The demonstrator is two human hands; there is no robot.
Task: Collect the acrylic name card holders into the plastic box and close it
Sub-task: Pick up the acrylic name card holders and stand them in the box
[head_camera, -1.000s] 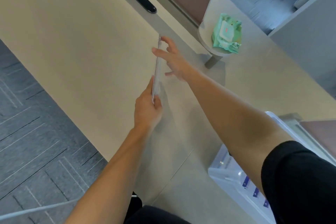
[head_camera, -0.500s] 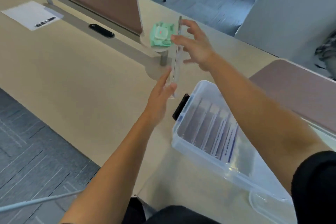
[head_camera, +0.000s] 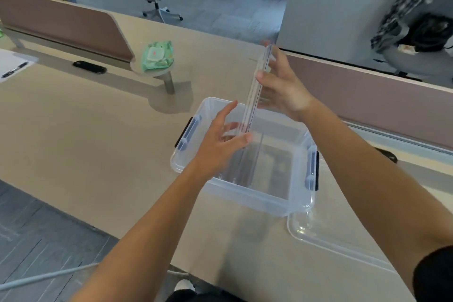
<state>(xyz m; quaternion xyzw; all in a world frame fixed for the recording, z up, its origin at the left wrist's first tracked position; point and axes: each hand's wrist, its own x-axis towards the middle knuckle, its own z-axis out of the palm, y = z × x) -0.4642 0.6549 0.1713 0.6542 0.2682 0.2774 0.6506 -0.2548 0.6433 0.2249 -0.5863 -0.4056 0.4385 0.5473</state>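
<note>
Your left hand (head_camera: pixel 218 144) and right hand (head_camera: pixel 282 91) press the clear flat acrylic name card holder (head_camera: pixel 255 95) endwise between straight, spread fingers (head_camera: pixel 277 61), over the translucent plastic box (head_camera: pixel 245 193) at centre frame.

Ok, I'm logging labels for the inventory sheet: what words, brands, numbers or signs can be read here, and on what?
No text can be read in this view.
Green wipes pack: pale label with a red mark, too blurred to read.
White paper at the left edge: no print readable.
Acrylic name card holder: no lettering visible.
Plastic box: no lettering visible.
</note>
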